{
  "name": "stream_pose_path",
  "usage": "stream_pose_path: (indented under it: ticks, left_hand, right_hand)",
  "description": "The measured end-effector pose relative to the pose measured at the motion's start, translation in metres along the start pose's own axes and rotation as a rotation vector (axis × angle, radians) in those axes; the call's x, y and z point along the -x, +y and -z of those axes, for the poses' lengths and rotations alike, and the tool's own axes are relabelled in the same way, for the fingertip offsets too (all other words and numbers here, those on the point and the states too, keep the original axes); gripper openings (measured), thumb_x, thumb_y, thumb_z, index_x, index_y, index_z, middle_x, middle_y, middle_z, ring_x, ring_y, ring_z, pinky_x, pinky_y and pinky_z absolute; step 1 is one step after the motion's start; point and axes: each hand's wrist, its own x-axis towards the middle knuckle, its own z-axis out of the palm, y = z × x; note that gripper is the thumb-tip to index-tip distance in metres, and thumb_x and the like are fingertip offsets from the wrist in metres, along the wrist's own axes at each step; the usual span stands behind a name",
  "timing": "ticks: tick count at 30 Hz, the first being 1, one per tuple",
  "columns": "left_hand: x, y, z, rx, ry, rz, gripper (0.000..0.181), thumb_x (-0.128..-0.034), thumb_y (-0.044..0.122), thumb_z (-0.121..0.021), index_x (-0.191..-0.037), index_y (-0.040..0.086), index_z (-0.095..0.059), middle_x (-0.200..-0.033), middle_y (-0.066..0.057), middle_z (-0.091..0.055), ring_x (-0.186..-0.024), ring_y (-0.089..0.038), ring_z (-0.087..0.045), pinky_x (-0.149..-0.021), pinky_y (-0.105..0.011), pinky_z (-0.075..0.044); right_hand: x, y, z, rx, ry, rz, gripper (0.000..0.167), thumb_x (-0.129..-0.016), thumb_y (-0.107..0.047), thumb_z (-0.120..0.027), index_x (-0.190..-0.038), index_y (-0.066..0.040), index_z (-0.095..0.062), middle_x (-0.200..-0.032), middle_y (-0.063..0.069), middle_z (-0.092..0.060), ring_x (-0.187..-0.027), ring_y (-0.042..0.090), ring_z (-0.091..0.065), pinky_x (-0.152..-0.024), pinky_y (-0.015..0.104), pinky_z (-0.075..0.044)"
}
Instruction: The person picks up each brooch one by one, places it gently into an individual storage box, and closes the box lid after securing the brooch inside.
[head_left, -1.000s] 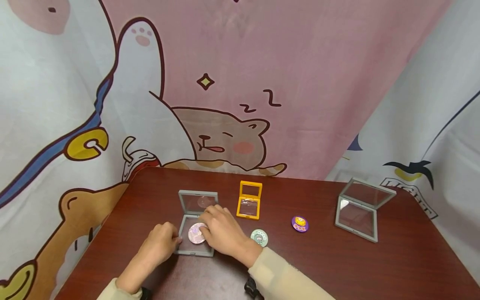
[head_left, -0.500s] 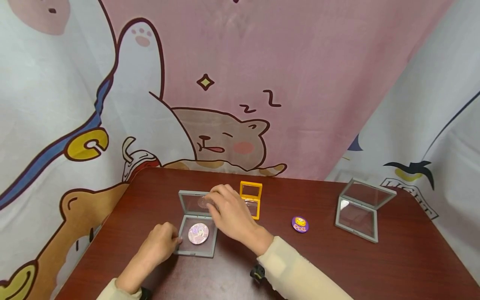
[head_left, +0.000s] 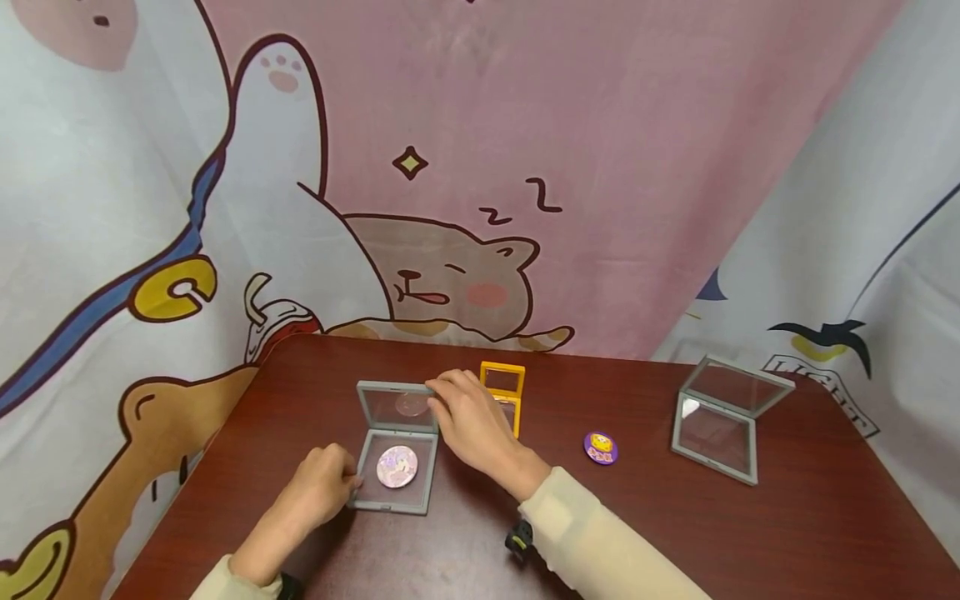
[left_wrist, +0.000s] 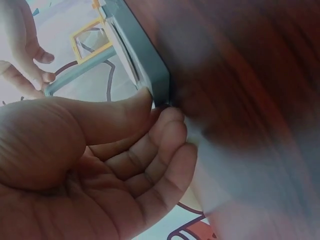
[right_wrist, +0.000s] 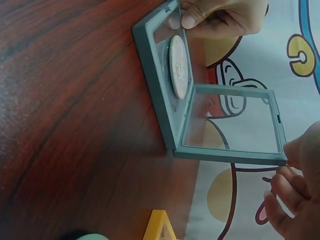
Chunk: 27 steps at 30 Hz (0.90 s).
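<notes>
Left hand (head_left: pixel 322 483): narrow, pinching the near part of the left edge of the gray case (head_left: pixel 390 507). Thumb (left_wrist: pixel 142 102) on the rim, other fingers curled in below it. Case sits on the tabletop (head_left: pixel 600 517) just right of that hand, base flat, lid (head_left: pixel 386 408) hinged up on the far side and leaning back a bit.

Right hand (head_left: pixel 472 421): narrow too, thumb and fingertips on the lid's top right corner. Grip shows best in the right wrist view.

Pink badge (head_left: pixel 397 467): lying flat inside the base, roughly centered, between the two hands, touched by neither. Round patch on the lid film left of the right hand; can't tell if it's a mark or a reflection.

Around the right hand: yellow case (head_left: pixel 502 381) unfolded just behind it, partly hidden by it. Purple badge (head_left: pixel 601 447) flat on the tabletop, off to its right. Other gray case (head_left: pixel 718 407) unfolded farther right, well apart from the hand. Edge of a green badge (right_wrist: pixel 92 237) at the bottom of the right wrist view, near the yellow case; rest cut off.

Both sleeves (head_left: pixel 622 542) cream. Printed cloth (head_left: pixel 637 167) hangs beyond both hands, behind the tabletop.
</notes>
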Motion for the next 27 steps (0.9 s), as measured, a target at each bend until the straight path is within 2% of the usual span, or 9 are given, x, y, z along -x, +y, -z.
stream_pose_path:
  ticks: [8,13,20,27]
  left_hand:
    - [-0.002,-0.007,0.001,0.051,-0.037,-0.028,0.036,-0.0815,-0.006,-0.081,-0.058,0.011,-0.061,-0.055,0.007,-0.049,-0.057,-0.013,-0.044,-0.055,-0.031,-0.039]
    - [-0.004,-0.014,0.003,0.077,-0.059,-0.059,0.04,-0.0824,-0.004,-0.082,-0.055,0.011,-0.058,-0.054,0.01,-0.045,-0.055,-0.01,-0.04,-0.053,-0.028,-0.035]
    - [-0.006,-0.02,0.005,0.108,-0.077,-0.067,0.031,-0.0803,-0.004,-0.083,-0.06,0.013,-0.067,-0.058,0.009,-0.057,-0.058,-0.011,-0.046,-0.055,-0.029,-0.041]
    - [-0.008,-0.019,0.007,0.114,-0.083,-0.025,0.026,-0.0798,-0.004,-0.083,-0.063,0.013,-0.072,-0.063,0.007,-0.065,-0.062,-0.012,-0.052,-0.059,-0.032,-0.046]
  right_hand:
    - [0.007,-0.003,-0.002,-0.088,0.03,0.029,0.019,-0.102,-0.007,-0.066,-0.119,0.0,-0.073,-0.11,0.007,-0.068,-0.099,0.019,-0.065,-0.087,0.034,-0.056]
    - [0.011,-0.009,0.0,-0.102,0.019,0.02,0.016,-0.102,-0.007,-0.067,-0.116,-0.003,-0.074,-0.108,0.004,-0.068,-0.097,0.016,-0.066,-0.085,0.032,-0.056]
    - [0.02,-0.015,0.002,-0.079,-0.022,0.012,0.017,-0.103,-0.013,-0.067,-0.116,-0.005,-0.075,-0.108,0.001,-0.068,-0.096,0.014,-0.066,-0.084,0.031,-0.056]
    - [0.031,-0.02,0.003,-0.053,-0.049,0.01,0.017,-0.102,-0.014,-0.069,-0.114,-0.005,-0.077,-0.102,0.001,-0.071,-0.091,0.013,-0.069,-0.081,0.031,-0.057]
